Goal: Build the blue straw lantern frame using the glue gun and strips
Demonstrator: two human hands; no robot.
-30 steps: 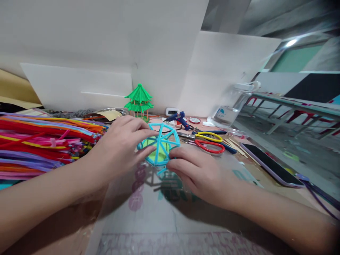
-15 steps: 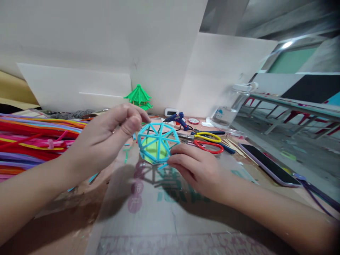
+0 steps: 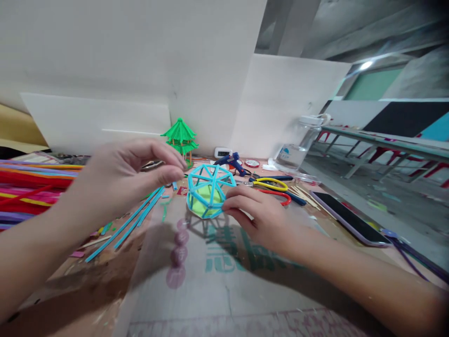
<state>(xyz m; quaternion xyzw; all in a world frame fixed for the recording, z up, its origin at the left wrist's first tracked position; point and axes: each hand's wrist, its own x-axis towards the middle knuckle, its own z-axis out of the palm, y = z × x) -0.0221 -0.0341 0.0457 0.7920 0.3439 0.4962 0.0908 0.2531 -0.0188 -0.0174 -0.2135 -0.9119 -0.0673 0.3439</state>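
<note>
A light-blue spoked frame (image 3: 212, 192), polygonal and made of thin strips, stands over a yellow-green base (image 3: 206, 199) on a translucent printed sheet. My right hand (image 3: 261, 217) pinches the frame's near right edge between thumb and fingers. My left hand (image 3: 129, 180), a little blurred, hovers to the left of the frame, apart from it. Its curved index finger and thumb have a small gap between them, and nothing shows there. Behind the frame is a green two-tiered pagoda model (image 3: 180, 135).
Light-blue strips (image 3: 135, 220) lie left of the sheet, beside a pile of colourful pipe cleaners (image 3: 28, 187). A blue glue gun (image 3: 231, 161), yellow-handled scissors (image 3: 270, 183), wooden sticks (image 3: 308, 196), a phone (image 3: 347, 217) and a water bottle (image 3: 294, 147) line the back and right.
My left hand has drawn back leftward from the frame's upper edge, its index finger curling toward the thumb. A short blue strip that jutted below the frame no longer shows there. My right hand stays.
</note>
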